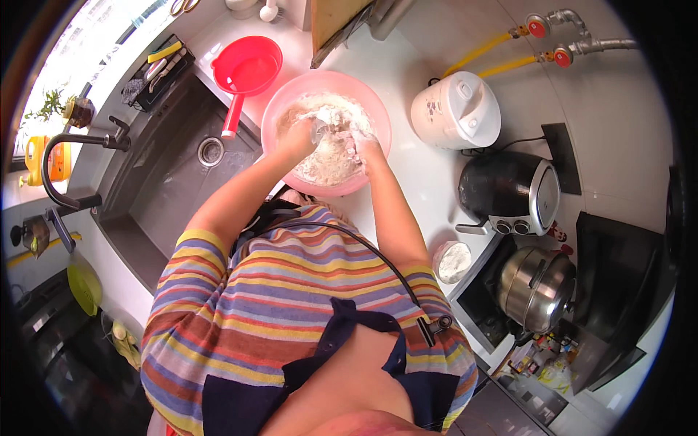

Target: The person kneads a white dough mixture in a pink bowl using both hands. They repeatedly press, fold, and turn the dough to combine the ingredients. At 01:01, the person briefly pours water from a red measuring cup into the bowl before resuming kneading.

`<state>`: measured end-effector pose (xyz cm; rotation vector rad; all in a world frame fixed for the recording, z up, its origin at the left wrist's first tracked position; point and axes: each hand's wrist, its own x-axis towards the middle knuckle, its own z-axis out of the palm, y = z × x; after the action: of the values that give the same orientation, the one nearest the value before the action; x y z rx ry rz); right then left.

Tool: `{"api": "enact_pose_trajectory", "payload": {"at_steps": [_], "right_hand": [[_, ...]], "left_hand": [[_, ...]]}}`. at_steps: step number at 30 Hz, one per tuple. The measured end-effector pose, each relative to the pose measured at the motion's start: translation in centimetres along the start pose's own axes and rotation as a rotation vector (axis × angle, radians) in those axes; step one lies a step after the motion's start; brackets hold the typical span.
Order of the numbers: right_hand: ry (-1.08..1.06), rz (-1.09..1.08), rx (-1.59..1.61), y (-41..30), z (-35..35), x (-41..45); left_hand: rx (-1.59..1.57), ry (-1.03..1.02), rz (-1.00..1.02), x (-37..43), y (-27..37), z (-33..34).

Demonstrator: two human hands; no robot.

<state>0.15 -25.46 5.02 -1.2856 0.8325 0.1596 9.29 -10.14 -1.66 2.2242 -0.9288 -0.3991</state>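
A pink plastic basin [275, 158] stands on the white counter and holds a mass of flour [322, 161], partly clumped. Inside it, my left hand [305, 135] is in the flour on the left side, its fingertips partly hidden. Flour coats the fingers of my right hand [364, 146], which is at the right of the same mass, with bits stuck to them. The two hands are close together. Whether either one grips any dough cannot be made out. A red plastic dipper [248, 65] rests beside the basin at the upper left.
At left lies a grey sink [174, 180] with a black faucet [65, 139]. To the right stand a white lidded appliance [455, 111], a black air fryer [501, 191], a container of white powder [452, 262] and a steel pot [537, 289] on the stove.
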Motion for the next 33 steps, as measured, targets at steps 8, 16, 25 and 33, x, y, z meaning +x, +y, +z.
{"api": "enact_pose_trajectory", "payload": {"at_steps": [8, 16, 25, 33], "right_hand": [[-0.294, 0.269, 0.651, -0.4, 1.0, -0.6], [0.055, -0.271, -0.324, 0.1, 0.9, -0.5], [-0.279, -0.277, -0.219, -7.4, 11.5, 0.2], [-0.384, 0.257, 0.274, -0.8, 24.6, 10.8]], "left_hand": [[-1.57, -0.193, -0.395, 0.5, 3.9, -0.7], [-0.139, -0.088, -0.158, 0.5, 0.6, -0.3], [0.369, -0.357, 0.196, -3.3, 4.1, -3.2], [-0.019, 0.046, 0.499, -6.8, 2.1, -4.9]]}}
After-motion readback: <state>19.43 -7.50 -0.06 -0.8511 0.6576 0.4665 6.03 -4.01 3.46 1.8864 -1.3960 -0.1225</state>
